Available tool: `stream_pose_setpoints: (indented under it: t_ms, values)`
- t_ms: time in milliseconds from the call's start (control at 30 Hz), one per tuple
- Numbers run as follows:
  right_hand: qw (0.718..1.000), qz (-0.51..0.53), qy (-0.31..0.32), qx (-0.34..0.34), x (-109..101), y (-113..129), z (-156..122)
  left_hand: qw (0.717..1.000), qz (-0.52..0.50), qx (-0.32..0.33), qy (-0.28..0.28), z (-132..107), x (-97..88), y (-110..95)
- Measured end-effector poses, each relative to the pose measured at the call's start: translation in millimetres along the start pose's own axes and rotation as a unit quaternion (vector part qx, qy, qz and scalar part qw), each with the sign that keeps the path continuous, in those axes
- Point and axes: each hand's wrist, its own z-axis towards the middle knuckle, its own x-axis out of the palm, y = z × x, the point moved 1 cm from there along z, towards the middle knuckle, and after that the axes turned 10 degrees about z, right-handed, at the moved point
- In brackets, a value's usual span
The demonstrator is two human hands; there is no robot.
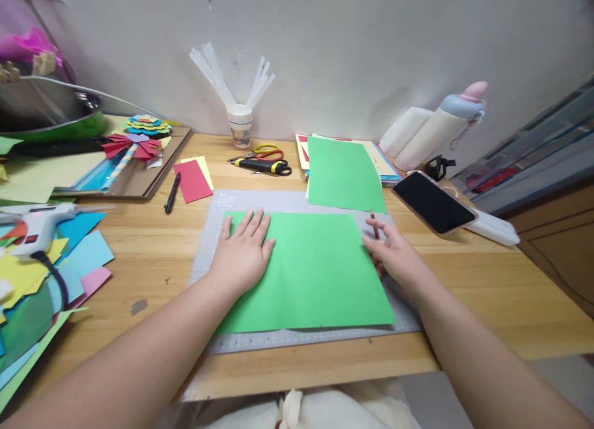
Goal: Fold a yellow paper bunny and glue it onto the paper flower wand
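Note:
A green paper sheet (320, 271) lies flat on a grey cutting mat (260, 201) in front of me. My left hand (244, 249) rests palm down on the sheet's left part, fingers stretched out. My right hand (394, 252) sits at the sheet's right edge, fingers loosely curled beside a red pencil (374, 226); whether the fingers grip it I cannot make out. A second green sheet (344, 172) lies just behind, on a stack of coloured paper.
A phone (434, 202) lies at the right. Scissors (262, 158), a black pen (172, 192), red and yellow cards (192, 180) and a cup of glue sticks (240, 127) stand behind the mat. A glue gun (39, 221) and paper scraps crowd the left.

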Motion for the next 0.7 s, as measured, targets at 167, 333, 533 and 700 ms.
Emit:
stream_pose_setpoints:
  t_ms: [167,333,533,700]
  values:
    - [0.998,0.04,0.019,0.039,-6,-10,-41,1.0,0.01,0.006,0.0,-18,-12.4,-3]
    - [0.996,0.055,0.044,0.054,-8,-23,-62,0.999,0.011,0.037,0.012,-51,-9.8,-9]
    - [0.999,-0.038,0.03,0.019,-8,-26,-68,0.999,0.003,0.032,0.016,-58,-1.5,-11]
    - [0.996,-0.084,0.037,0.009,-8,-24,-70,0.999,-0.002,0.034,0.013,-57,-2.4,-11]
